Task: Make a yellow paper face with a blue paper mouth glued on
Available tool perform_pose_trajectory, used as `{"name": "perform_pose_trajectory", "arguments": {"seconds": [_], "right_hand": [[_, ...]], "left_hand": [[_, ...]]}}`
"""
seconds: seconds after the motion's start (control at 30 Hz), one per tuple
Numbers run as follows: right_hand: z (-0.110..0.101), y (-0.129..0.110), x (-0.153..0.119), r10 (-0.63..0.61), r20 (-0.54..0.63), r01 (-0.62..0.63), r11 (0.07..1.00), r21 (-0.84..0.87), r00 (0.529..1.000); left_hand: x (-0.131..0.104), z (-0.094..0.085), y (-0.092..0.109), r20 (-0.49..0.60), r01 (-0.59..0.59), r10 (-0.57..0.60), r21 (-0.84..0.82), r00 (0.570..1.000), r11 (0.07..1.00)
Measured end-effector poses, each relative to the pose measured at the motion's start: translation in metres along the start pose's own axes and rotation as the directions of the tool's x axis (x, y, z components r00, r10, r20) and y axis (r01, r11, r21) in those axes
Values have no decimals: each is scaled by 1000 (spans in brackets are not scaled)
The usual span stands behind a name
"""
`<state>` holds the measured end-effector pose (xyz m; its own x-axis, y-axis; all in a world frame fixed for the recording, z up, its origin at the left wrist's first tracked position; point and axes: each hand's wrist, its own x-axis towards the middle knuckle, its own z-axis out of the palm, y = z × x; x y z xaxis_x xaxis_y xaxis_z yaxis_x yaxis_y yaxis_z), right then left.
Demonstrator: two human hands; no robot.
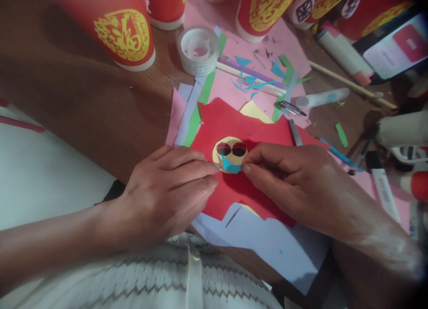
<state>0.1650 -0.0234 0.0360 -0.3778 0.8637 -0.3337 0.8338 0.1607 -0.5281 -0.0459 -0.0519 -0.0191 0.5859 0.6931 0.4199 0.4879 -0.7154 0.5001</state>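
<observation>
A round yellow paper face (217, 156) with large red and black eyes lies on a sheet of red paper (234, 117) with cut edges. Across its lower part sits a small blue paper piece (230, 165). From the left, my left hand (167, 184) rests with stretched fingers on the red paper, fingertips at the face's left edge; its thumb is hidden. My right hand (294, 179) pinches thumb and forefinger at the right corner of the blue piece, by the face's rim.
Red paper cups (123, 32) with yellow emblems stand at the back. A tape roll (198, 50), a purple pen (247, 70) and blue scraps lie beyond the red paper. Markers (384, 193) and a lit phone (397, 46) are at right. Lilac paper (267, 246) reaches the front.
</observation>
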Motion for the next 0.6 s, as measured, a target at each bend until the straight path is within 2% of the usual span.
{"name": "perform_pose_trajectory", "arguments": {"seconds": [0.17,0.6], "right_hand": [[1,3,2,-12,28,13,1000,-28,1000],[5,3,3,-39,24,41,997,-72,999]], "left_hand": [[0,0,-2,-20,-6,6,1,1000,1000],[1,-2,0,15,7,-7,-18,1000,1000]]}}
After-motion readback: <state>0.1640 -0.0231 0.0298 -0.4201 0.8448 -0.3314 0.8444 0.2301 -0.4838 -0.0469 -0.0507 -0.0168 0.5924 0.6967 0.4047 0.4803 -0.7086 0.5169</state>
